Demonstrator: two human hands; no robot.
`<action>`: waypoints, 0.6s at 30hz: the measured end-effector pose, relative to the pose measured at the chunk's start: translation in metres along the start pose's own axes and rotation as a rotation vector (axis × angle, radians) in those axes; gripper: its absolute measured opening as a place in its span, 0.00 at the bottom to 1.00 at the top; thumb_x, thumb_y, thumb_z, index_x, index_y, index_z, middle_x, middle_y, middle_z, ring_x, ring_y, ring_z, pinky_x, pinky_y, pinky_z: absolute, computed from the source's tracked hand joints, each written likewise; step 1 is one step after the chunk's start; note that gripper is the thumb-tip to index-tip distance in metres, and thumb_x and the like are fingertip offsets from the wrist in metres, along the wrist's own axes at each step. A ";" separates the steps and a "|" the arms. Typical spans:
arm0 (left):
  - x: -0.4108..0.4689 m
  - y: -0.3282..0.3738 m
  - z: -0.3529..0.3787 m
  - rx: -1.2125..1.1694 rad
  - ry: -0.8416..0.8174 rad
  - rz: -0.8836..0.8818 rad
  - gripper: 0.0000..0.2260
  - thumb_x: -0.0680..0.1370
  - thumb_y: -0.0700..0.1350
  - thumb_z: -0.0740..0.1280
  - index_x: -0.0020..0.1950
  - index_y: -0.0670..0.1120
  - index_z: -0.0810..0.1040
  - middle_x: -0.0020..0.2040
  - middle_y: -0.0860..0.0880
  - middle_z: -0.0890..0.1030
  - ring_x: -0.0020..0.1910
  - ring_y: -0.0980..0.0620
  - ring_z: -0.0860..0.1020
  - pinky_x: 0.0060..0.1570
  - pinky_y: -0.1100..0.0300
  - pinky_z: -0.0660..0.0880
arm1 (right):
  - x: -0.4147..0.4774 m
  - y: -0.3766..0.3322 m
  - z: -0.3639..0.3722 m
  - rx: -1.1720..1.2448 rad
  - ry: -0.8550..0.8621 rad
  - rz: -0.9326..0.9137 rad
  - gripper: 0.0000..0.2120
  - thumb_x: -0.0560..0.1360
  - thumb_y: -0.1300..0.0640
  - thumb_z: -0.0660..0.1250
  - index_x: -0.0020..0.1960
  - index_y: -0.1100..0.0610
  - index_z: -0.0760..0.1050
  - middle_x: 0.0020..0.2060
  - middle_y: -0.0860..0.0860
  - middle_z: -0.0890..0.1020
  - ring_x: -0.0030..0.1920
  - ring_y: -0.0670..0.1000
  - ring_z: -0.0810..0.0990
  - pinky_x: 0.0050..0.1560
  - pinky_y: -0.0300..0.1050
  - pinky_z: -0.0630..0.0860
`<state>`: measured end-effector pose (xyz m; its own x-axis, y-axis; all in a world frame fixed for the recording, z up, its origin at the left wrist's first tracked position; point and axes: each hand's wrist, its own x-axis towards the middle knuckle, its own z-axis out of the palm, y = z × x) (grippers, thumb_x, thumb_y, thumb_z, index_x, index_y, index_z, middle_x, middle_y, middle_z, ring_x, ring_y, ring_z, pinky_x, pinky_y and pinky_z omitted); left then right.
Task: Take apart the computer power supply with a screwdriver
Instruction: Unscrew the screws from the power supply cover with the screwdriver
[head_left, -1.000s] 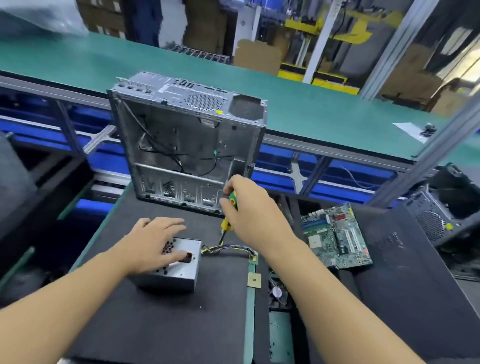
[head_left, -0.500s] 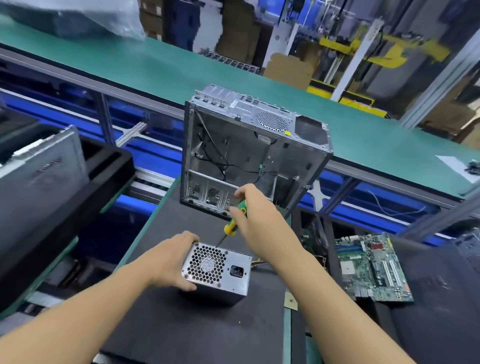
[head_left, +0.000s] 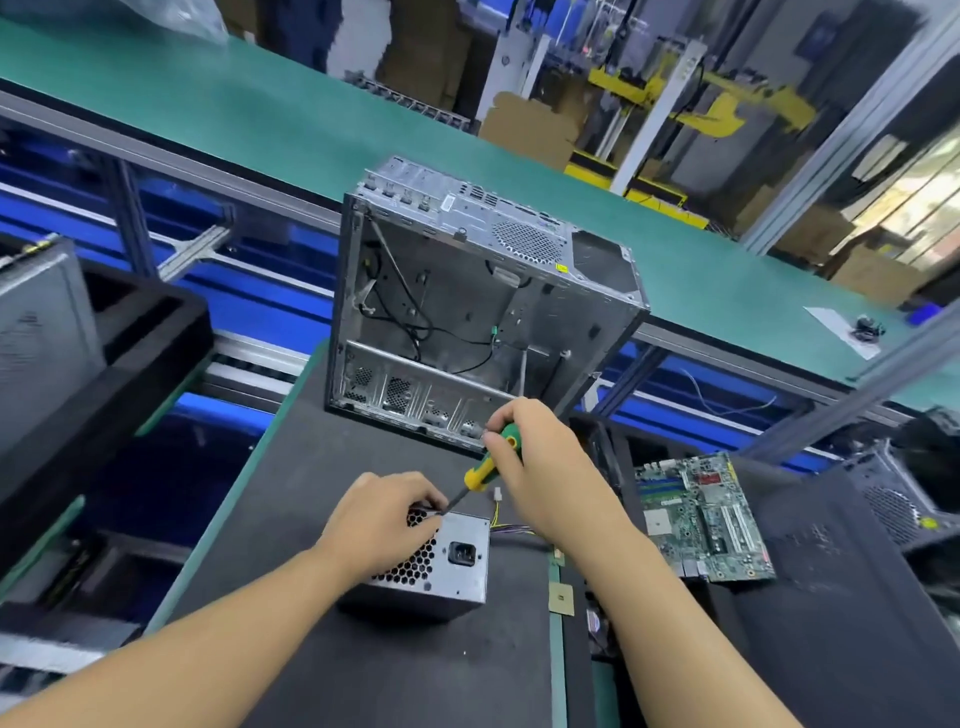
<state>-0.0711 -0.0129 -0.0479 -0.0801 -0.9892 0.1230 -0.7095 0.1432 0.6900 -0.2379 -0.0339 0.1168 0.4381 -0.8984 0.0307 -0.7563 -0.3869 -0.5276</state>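
Observation:
A grey metal power supply stands on the black mat, its honeycomb fan grille and black power socket facing me. My left hand grips its upper left edge and covers part of the grille. My right hand is closed on a screwdriver with a green and yellow handle. The shaft slants down to the left, its tip at the top edge of the power supply beside my left fingers. Coloured wires trail from the unit to the right, under my right wrist.
An empty open computer case stands upright just behind my hands. A green motherboard lies to the right on the mat. A black foam tray is at left, another case at far right, a green conveyor behind.
The power supply was tipped up so its grille faces me. My left hand shifted to its top left edge. The screwdriver tip came down onto the top edge.

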 end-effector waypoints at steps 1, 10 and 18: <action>0.000 -0.001 0.001 -0.022 0.028 -0.002 0.06 0.74 0.53 0.68 0.49 0.58 0.82 0.47 0.67 0.80 0.49 0.67 0.79 0.59 0.55 0.74 | 0.000 0.000 0.000 0.008 0.000 0.002 0.03 0.82 0.55 0.59 0.51 0.53 0.69 0.42 0.42 0.73 0.41 0.28 0.73 0.37 0.29 0.67; -0.002 -0.006 0.006 -0.015 0.096 0.035 0.04 0.76 0.52 0.71 0.49 0.55 0.84 0.46 0.64 0.82 0.45 0.65 0.79 0.52 0.53 0.75 | 0.001 -0.003 0.006 -0.036 -0.006 -0.003 0.04 0.82 0.52 0.60 0.52 0.52 0.69 0.44 0.44 0.71 0.39 0.37 0.71 0.38 0.35 0.65; -0.001 -0.008 0.007 0.054 0.085 0.053 0.09 0.75 0.55 0.69 0.53 0.58 0.82 0.49 0.65 0.82 0.50 0.64 0.79 0.53 0.57 0.71 | 0.013 -0.008 0.003 -0.302 -0.141 0.031 0.17 0.80 0.41 0.60 0.49 0.55 0.67 0.39 0.48 0.75 0.40 0.53 0.74 0.35 0.46 0.66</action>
<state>-0.0699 -0.0130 -0.0590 -0.0605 -0.9737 0.2195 -0.7430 0.1908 0.6415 -0.2250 -0.0423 0.1187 0.4597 -0.8811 -0.1108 -0.8709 -0.4229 -0.2505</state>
